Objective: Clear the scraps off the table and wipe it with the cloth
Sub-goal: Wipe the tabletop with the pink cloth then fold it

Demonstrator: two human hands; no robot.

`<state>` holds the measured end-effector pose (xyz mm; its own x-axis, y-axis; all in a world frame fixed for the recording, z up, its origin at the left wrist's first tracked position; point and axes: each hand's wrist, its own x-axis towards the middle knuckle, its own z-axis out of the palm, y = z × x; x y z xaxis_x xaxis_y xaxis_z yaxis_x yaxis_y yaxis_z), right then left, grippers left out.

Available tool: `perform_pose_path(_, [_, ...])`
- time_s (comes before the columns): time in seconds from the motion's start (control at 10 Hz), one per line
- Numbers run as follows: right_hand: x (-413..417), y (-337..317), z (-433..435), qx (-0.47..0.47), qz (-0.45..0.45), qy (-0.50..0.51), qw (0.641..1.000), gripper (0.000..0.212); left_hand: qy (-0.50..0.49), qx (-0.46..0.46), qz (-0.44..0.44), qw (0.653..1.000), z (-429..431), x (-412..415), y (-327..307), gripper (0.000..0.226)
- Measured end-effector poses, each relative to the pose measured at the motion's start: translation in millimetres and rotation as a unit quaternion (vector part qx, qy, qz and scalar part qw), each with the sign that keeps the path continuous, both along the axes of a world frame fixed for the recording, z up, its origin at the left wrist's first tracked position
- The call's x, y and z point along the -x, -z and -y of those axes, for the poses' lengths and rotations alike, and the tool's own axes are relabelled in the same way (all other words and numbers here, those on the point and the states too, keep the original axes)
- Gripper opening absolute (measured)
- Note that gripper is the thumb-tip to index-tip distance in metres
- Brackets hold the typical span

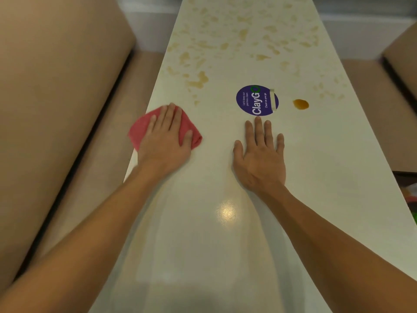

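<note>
Red cloth (144,129) lies bunched flat on the pale surface (225,245) near its left edge, under the left hand (165,141). That hand's fingers (170,118) are straight and slightly spread, pressing down on the cloth, which shows beyond the fingertips, on the left and by the thumb. The right hand (259,159) rests palm down on the bare surface, well apart from the cloth, its 5 fingers (258,129) straight and spread, tips just short of a round purple sticker (255,100). An orange blob (300,104) sits just right of the sticker. Yellowish stains (198,80) spot the far half. Tan benches (56,86) flank both sides.
</note>
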<state>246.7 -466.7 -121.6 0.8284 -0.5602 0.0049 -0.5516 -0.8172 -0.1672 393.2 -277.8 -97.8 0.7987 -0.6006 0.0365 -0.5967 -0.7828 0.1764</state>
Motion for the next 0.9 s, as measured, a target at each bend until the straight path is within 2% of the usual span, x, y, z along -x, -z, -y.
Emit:
perform_pose_path(0.1, [-1.2, 0.4, 0.0, 0.003, 0.0, 0.003, 1.0, 0.069, 0.012, -0.012, 0.0, 1.0, 0.6, -3.4, -0.7, 0.074])
perform_pose_path(0.3, [-0.4, -0.3, -0.2, -0.005, 0.006, 0.004, 1.0, 0.069, -0.025, -0.039, -0.027, 0.999, 73.0, -96.5, -9.4, 0.076])
perform_pose_path(0.4, [0.5, -0.6, 0.7, -0.01, 0.008, 0.002, 1.0, 0.069, -0.01, -0.028, -0.035, 0.999, 75.7, -81.9, -8.2, 0.074])
perform_pose_path(0.6, [-0.1, -2.0, 0.6, -0.005, 0.002, 0.003, 1.0, 0.068, 0.052, -0.01, 0.006, 0.999, 12.2, 3.4, 2.9, 0.075])
perform_pose_path(0.8, [0.1, -1.3, 0.8, -0.014, 0.007, 0.004, 1.0, 0.069, -0.034, -0.032, -0.021, 0.999, 80.8, -76.2, -7.8, 0.075])
perform_pose_path(0.9, [-0.1, -0.1, 1.1, -0.01, 0.005, 0.001, 1.0, 0.069, 0.032, -0.039, -0.014, 0.999, 91.8, -54.6, -9.9, 0.071])
